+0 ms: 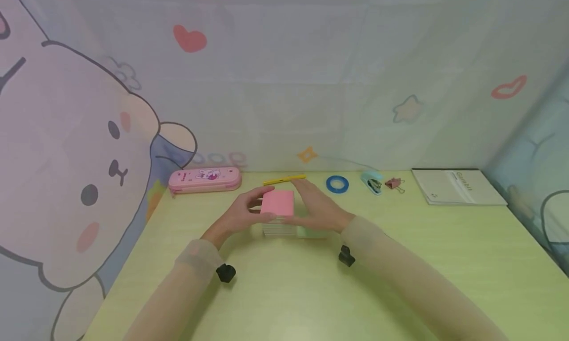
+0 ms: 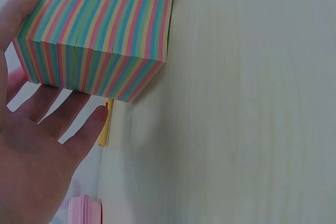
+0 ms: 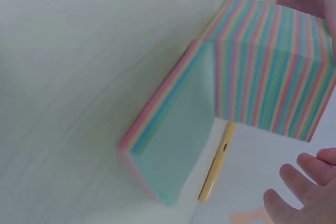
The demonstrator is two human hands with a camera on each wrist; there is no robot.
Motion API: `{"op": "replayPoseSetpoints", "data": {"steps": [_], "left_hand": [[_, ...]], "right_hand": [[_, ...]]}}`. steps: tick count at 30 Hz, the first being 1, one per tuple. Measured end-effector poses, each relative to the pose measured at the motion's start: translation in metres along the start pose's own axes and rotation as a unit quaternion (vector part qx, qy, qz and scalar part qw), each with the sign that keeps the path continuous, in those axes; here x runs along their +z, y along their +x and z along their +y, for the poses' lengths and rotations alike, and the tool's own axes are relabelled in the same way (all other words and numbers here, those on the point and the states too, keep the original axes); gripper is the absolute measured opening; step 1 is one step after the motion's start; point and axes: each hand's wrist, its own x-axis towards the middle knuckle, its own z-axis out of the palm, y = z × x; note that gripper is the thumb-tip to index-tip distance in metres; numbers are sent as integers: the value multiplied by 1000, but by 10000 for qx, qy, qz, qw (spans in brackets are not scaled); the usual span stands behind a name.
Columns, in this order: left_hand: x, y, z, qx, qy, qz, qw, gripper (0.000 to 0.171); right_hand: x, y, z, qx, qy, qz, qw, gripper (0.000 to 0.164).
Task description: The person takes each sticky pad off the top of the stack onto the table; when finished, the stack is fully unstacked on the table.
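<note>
A printed cloth [image 1: 284, 74] with hearts and a big pale cartoon animal hangs behind a light green table [image 1: 284, 296]. On the table's far side, at about 2 o'clock from its middle, lies a white notebook [image 1: 440, 190]. The hands come in from either side: the left hand [image 1: 240, 212] at 9 o'clock of a stack of square paper [image 1: 278, 202], the right hand [image 1: 317, 210] at 3. Both have fingers loosely extended, with the thumbs at the stack's near edge. The stack is pink on top, striped in several colours down its sides, and upright between them. Counting from it, a pink pencil case [image 1: 204, 181] lies at 10 o'clock; a thin, pale green-topped pad [image 3: 176, 148] sits just beside it at 4; a mint stapler [image 1: 372, 184] and blue tape roll [image 1: 337, 190] lie towards 2, a yellow pen [image 1: 284, 179] at 12, and a pink binder clip [image 1: 393, 184] near 3
</note>
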Motion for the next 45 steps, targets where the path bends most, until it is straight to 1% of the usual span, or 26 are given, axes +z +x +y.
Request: {"op": "replayPoseSetpoints", "data": {"steps": [2,4,9,11,16,20,24,27,34,40,45], "left_hand": [[0,1,0,48,-21,-12,10000,76],[-1,2,-1,82,-40,-46,9999,77],[-2,3,-3,91,99,-97,9999,77],[-2,2,-3,80,134,-100,9998,77],[-2,0,-3,-16,188,-88,9998,83],[-4,0,-4,-54,214,-103,9997,88],[-3,0,-5,-77,182,-143,9997,87],[-3,0,-6,-134,81,-165,9997,84],[0,1,-9,-155,-7,-124,9998,82],[0,1,-7,-228,-28,-53,9997,81],[1,0,-6,-223,-53,-62,9997,80]], "right_hand": [[-1,3,-4,68,-18,92,9999,109],[-1,6,-7,34,45,121,9999,108],[2,13,-13,-332,184,62,9993,99],[4,15,-15,-384,138,27,9992,95],[3,16,-19,-356,3,-33,9994,90],[-4,11,-14,-284,-118,-50,9995,90],[-11,3,-3,-111,-131,-109,9998,89],[-17,-5,8,-72,-85,-110,9999,87],[-32,-41,42,-48,-30,24,10000,86],[-36,-65,74,10,-391,135,9991,81],[-33,-78,93,69,-465,-31,9989,76]]}}
